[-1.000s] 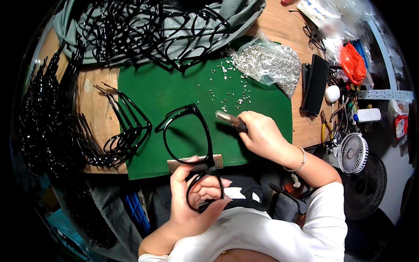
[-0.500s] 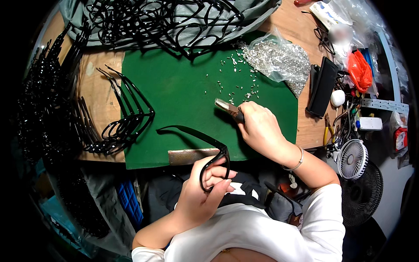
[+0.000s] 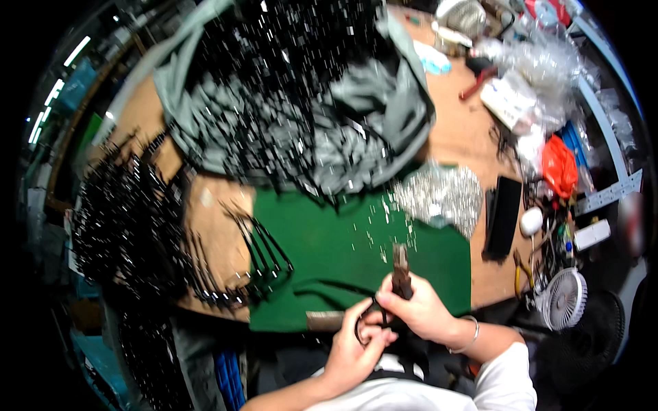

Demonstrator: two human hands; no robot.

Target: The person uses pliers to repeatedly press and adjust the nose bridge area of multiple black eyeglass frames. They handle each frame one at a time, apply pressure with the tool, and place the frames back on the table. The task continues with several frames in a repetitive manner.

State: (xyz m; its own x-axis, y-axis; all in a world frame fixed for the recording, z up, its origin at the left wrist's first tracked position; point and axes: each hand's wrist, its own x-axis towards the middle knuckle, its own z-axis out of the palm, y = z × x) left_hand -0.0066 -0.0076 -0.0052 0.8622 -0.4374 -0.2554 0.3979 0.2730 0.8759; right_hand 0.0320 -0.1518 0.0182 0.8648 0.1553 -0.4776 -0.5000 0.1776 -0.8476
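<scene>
My left hand (image 3: 351,356) is closed around the rim of a black eyeglass frame (image 3: 346,286), whose temple sticks out to the left over the green mat (image 3: 322,240). Beside it, my right hand (image 3: 430,312) grips a metal-tipped hand tool (image 3: 401,260) that looks like pliers, tip pointing away from me. The right thumb and fingers are close to the frame; motion blur hides whether they touch it. Small silvery pieces (image 3: 384,233) lie scattered beyond the tool, next to a clear plastic bag (image 3: 442,195) full of the same pieces.
A heap of black frames (image 3: 295,75) rests on grey cloth (image 3: 411,116) at the back. More frames (image 3: 123,226) are piled at the left, with a small row (image 3: 257,246) on the mat's edge. A black phone-like slab (image 3: 502,219), yellow-handled pliers (image 3: 524,270) and a small fan (image 3: 565,298) are at the right.
The view has tilted up, showing more of the back. My right hand has come in toward my left, and the tool's tip now points straight away instead of leftward.
</scene>
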